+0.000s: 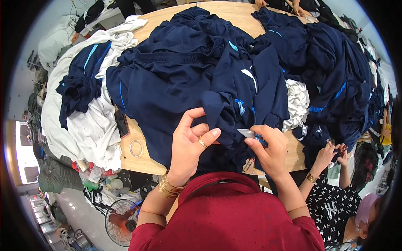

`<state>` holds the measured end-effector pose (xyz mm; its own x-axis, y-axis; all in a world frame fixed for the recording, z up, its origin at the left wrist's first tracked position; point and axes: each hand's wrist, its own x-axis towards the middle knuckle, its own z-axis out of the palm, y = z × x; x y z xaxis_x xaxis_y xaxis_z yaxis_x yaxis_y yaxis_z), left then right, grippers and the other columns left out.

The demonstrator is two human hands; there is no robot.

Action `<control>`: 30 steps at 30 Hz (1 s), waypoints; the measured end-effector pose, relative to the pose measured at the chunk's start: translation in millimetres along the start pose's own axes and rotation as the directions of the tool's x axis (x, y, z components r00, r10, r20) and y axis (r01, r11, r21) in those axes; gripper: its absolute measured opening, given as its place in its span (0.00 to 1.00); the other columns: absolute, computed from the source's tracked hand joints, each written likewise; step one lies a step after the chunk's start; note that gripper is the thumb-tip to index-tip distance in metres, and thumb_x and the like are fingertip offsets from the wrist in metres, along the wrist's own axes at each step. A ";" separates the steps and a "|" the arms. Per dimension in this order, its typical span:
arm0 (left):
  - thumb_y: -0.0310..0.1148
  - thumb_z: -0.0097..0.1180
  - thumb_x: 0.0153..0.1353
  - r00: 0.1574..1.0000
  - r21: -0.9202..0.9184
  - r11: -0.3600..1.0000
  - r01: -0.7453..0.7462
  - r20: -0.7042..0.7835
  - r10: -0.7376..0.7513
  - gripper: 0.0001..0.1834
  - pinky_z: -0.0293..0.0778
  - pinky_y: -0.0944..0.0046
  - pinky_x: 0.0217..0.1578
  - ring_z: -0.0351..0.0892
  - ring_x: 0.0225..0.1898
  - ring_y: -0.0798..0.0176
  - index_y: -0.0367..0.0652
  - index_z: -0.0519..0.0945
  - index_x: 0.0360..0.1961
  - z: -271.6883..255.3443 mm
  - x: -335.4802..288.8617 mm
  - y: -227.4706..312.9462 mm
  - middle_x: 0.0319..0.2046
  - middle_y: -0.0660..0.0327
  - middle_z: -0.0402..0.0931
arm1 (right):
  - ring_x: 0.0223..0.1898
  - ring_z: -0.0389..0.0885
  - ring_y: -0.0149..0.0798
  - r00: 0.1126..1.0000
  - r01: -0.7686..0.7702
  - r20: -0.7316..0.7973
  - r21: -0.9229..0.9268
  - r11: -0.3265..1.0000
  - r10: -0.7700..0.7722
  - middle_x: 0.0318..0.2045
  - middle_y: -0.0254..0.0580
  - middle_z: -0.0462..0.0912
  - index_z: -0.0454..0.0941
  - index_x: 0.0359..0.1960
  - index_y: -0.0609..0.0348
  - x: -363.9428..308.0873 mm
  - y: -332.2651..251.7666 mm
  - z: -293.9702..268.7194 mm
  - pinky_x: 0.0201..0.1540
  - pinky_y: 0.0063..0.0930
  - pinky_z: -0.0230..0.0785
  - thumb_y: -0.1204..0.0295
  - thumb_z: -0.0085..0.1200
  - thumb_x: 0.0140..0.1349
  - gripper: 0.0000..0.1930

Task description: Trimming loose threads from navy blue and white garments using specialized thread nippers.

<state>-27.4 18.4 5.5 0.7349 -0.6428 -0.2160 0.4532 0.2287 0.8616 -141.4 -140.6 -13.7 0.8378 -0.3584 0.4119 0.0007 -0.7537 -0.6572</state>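
The navy garment point(176, 88) lies heaped across the middle of the tabletop point(142, 164), its near part overhanging the near edge in front of the person. A raised fold of it stands between the two hands. The left hand point(190, 144) is curled around the left side of this fold and pinches it, fingertips partly hidden by cloth. The right hand point(272, 148), to the right of the fold, is closed around the thread snips point(246, 133). Key relation: the long axis of the snips runs roughly parallel to the near edge, tip directed left at the fold and the left thumb; contact between tip and cloth cannot be confirmed. Outward, a clear ring point(135, 148) lies near the tabletop's near left corner, and a white cloth bundle point(296, 104) adjoins the garment's right side.
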 end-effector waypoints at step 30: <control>0.20 0.54 0.57 1.000 0.026 0.999 -0.027 -0.011 0.027 0.24 0.78 0.70 0.35 0.81 0.36 0.66 0.36 0.62 0.54 0.2 -0.3 -2.2 0.37 0.54 0.79 | 0.17 0.69 0.33 0.998 0.035 -0.058 -0.076 0.996 -0.040 0.18 0.32 0.73 0.78 0.27 0.57 1.1 -7.8 3.6 0.22 0.26 0.54 0.63 0.63 0.50 0.12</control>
<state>-28.7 17.9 3.8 0.7524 -0.6283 -0.1978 0.4204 0.2269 0.8785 -138.5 -133.1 -10.4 0.8043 -0.3592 0.4734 -0.0110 -0.8055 -0.5924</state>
